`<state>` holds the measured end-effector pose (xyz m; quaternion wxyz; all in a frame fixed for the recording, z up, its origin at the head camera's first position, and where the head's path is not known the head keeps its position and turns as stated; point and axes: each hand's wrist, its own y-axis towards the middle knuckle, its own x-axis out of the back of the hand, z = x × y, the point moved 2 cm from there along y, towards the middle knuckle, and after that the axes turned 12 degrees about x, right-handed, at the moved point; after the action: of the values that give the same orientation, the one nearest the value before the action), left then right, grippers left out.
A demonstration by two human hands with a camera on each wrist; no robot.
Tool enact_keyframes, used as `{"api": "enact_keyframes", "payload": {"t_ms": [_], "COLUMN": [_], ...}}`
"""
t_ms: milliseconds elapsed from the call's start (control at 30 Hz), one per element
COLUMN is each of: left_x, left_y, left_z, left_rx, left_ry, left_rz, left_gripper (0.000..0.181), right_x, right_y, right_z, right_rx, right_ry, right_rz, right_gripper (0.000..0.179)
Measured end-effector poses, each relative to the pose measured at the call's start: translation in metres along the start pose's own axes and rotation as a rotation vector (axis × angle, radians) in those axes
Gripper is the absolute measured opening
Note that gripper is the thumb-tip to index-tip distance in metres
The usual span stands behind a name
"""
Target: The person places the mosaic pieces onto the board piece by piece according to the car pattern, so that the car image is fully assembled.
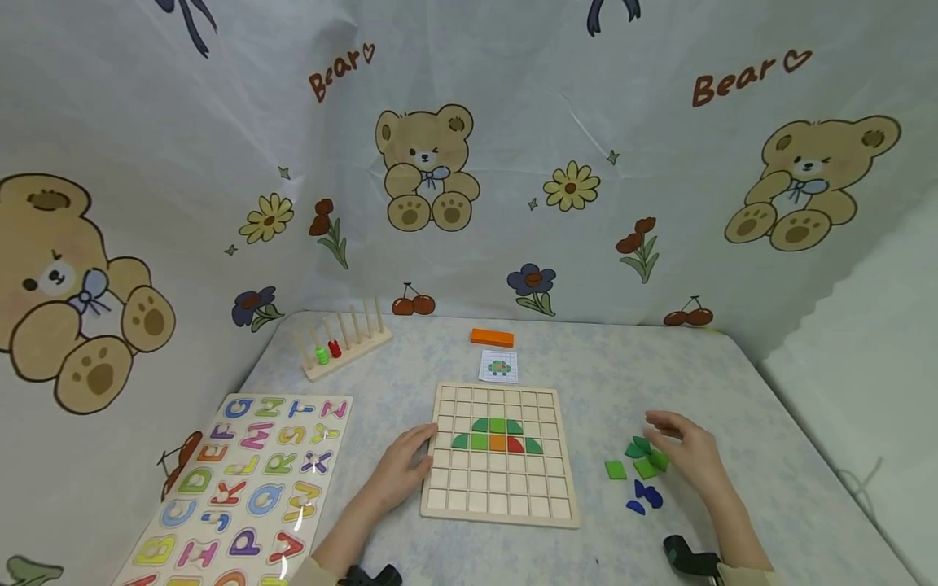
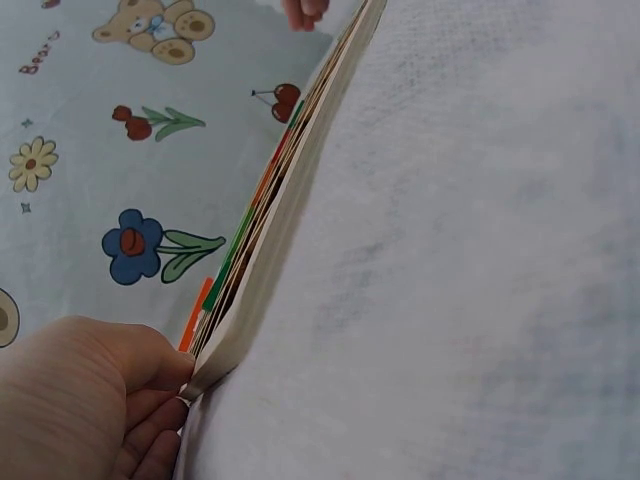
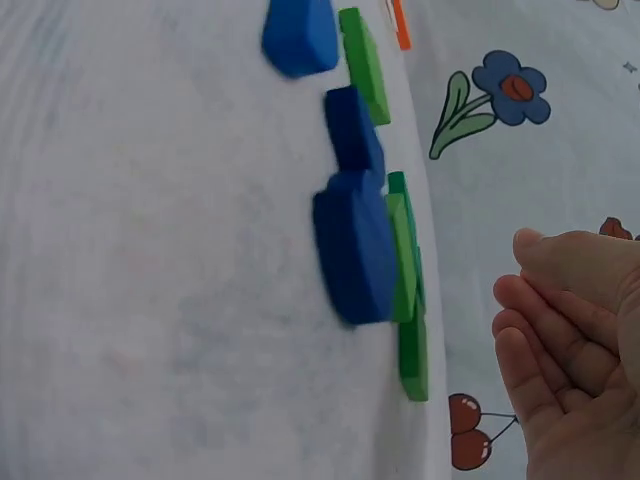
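Head view: here's one wooden grid board mid-table, eight tiles on it!
Left hand pinches the board's left edge, some fingers partly hidden; right hand, fingers together, loosely bent, just beside overlapping green blocks, count unclear, and three blue blocks; one picture card beyond, alphabet board cut off below

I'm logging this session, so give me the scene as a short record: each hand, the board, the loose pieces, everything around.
Left hand: pinches the left edge of the wooden grid board
Right hand: beside the loose green pieces, no piece visible in it
On board: two rows of coloured pieces
Loose blue pieces: nearer the person than the green ones
Beyond board: picture card, then orange block
Far left: letter board, peg rack
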<state>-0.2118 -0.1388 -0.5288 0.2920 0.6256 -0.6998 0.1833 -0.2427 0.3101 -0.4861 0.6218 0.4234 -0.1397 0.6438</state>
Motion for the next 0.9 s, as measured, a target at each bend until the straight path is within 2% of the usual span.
{"api": "enact_keyframes", "payload": {"t_ms": [100,233,367,500,633,800,900], "left_x": [0.000,0.001,0.001,0.001,0.001,0.001,0.001], "left_y": [0.000,-0.001,-0.001,-0.001,-0.001,-0.001,-0.001], "left_z": [0.000,-0.001,-0.003,-0.003,-0.002,-0.001,-0.001], "left_rx": [-0.001,0.006,0.024,0.038,0.026,0.007,0.017], "left_ry": [-0.002,-0.009,-0.020,-0.020,-0.015,-0.007,-0.008], "left_rz": [0.007,0.015,0.022,0.028,0.022,0.014,0.019], "left_gripper": [0.048,0.048,0.048,0.048,0.049,0.048,0.048], "right_x": [-0.002,-0.008,-0.013,-0.015,-0.016,-0.017,-0.018], "right_y": [-0.001,-0.002,-0.003,-0.004,-0.007,-0.008,-0.007], "right_z": [-0.007,-0.013,-0.016,-0.017,-0.017,-0.016,-0.016], "right_rx": [-0.046,-0.029,0.010,0.006,0.012,0.034,0.039], "right_ry": [-0.023,-0.068,-0.093,-0.097,-0.108,-0.137,-0.139], "right_rz": [0.038,0.074,0.059,0.062,0.070,0.035,0.029], "right_gripper": [0.044,0.042,0.036,0.035,0.034,0.029,0.028]}}
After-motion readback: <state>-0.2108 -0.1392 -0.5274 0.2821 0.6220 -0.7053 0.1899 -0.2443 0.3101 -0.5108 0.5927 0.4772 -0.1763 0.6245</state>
